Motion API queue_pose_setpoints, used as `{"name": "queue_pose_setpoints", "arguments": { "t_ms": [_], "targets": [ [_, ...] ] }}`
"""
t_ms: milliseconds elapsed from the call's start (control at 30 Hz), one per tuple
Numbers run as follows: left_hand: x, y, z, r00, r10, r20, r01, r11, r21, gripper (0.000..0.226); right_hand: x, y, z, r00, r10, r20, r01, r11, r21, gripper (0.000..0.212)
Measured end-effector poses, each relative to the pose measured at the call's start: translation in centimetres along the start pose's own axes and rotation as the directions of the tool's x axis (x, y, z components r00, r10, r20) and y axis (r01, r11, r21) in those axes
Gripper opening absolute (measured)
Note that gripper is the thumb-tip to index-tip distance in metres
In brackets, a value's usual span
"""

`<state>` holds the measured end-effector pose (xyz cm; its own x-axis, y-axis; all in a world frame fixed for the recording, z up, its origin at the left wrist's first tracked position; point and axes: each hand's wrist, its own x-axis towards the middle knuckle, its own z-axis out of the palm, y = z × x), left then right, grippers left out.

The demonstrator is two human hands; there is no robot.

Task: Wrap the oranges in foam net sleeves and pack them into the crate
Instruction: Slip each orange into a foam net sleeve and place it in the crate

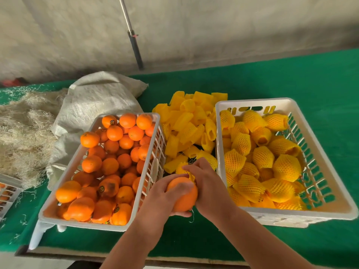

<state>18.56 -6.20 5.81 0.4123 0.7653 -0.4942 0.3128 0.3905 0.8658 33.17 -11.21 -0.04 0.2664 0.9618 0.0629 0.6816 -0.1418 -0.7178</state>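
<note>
My left hand (pixel 162 197) grips a bare orange (pixel 184 199) low between the two crates. My right hand (pixel 206 181) pinches a yellow foam net sleeve (pixel 184 170) against the top of that orange. A white crate (pixel 147 167) on the left holds several unwrapped oranges (pixel 110 166). The white crate (pixel 328 181) on the right holds several oranges wrapped in yellow sleeves (pixel 262 158). A pile of empty sleeves (pixel 190 121) lies on the green table cover between the crates.
A white woven sack (pixel 97 98) lies behind the left crate, with pale straw-like fibre (pixel 25 133) to its left. Part of another crate (pixel 7 191) shows at the left edge. A metal pole (pixel 134 41) leans on the wall. The table edge (pixel 77 255) runs along the bottom.
</note>
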Motion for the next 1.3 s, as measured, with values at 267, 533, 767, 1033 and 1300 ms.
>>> {"name": "queue_pose_setpoints", "arguments": {
  "t_ms": [267, 533, 767, 1033, 1300],
  "targets": [
    [-2.0, 1.5, 0.2, 0.987, -0.157, 0.044, 0.162, 0.909, -0.384, 0.074, -2.6, -1.3, -2.4, 0.997, -0.040, -0.070, 0.037, 0.998, -0.048, 0.053],
    [-3.6, 3.1, -0.2, 0.999, -0.033, 0.039, 0.052, 0.675, -0.736, 0.064, -4.8, -3.0, -5.1, 1.000, 0.020, -0.024, -0.025, 0.975, -0.220, 0.035],
    [-4.9, 2.1, 0.9, 0.993, 0.064, 0.102, 0.040, 0.621, -0.783, 0.065, -5.5, -5.1, -5.3, 0.997, 0.064, -0.036, -0.069, 0.979, -0.194, 0.052],
    [-6.7, 2.6, 2.7, 0.954, 0.300, 0.032, -0.277, 0.914, -0.297, 0.052, -6.5, -6.0, -8.5, 0.985, -0.017, -0.174, -0.003, 0.993, -0.117, 0.068],
    [-8.5, 4.0, 3.0, 0.938, 0.340, 0.075, -0.327, 0.934, -0.142, 0.061, -7.8, -6.5, -10.7, 0.973, -0.109, -0.204, 0.081, 0.987, -0.142, 0.072]
  ]
}}
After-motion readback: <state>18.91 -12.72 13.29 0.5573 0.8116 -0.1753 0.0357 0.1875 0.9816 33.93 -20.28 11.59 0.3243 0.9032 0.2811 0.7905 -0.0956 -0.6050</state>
